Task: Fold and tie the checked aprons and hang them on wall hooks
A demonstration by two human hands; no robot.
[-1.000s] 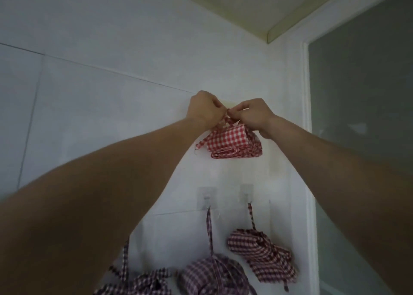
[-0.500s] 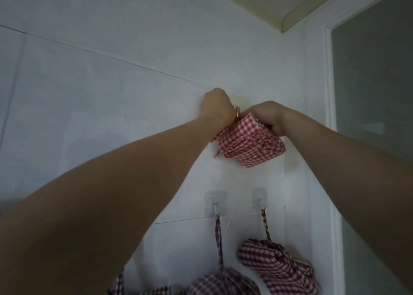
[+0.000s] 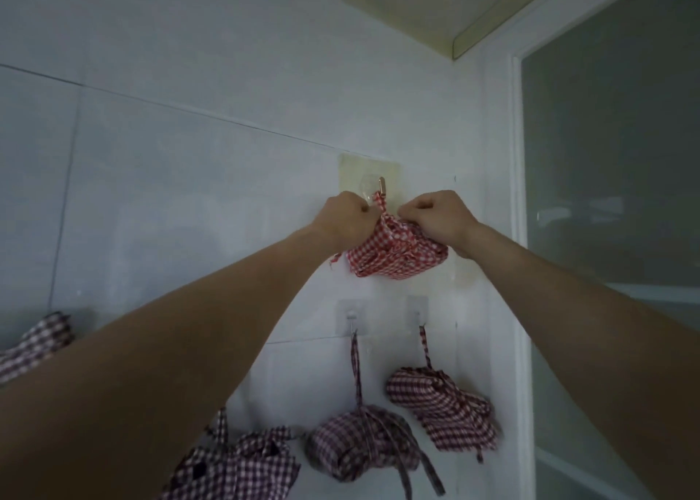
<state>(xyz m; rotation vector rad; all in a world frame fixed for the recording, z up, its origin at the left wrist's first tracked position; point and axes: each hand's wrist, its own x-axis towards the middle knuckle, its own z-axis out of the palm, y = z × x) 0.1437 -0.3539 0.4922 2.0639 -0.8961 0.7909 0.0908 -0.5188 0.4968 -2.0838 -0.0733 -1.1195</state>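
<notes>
A folded red-and-white checked apron (image 3: 396, 255) hangs bunched against the white wall, its tie looped over the top wall hook (image 3: 382, 188). My left hand (image 3: 348, 215) grips the apron's upper left edge just below the hook. My right hand (image 3: 441, 217) pinches the fabric at the upper right. Both arms reach up from the bottom corners of the view.
Two lower hooks (image 3: 352, 316) (image 3: 417, 308) each carry a tied dark checked apron bundle (image 3: 360, 448) (image 3: 443, 407). Another bundle (image 3: 235, 465) hangs at bottom centre and one more (image 3: 34, 342) at the far left. A glass door (image 3: 613, 196) fills the right side.
The view has tilted up, so the hook plate shows above my hands. The apron's tie now sits on the hook, and both hands have dropped slightly below it.
</notes>
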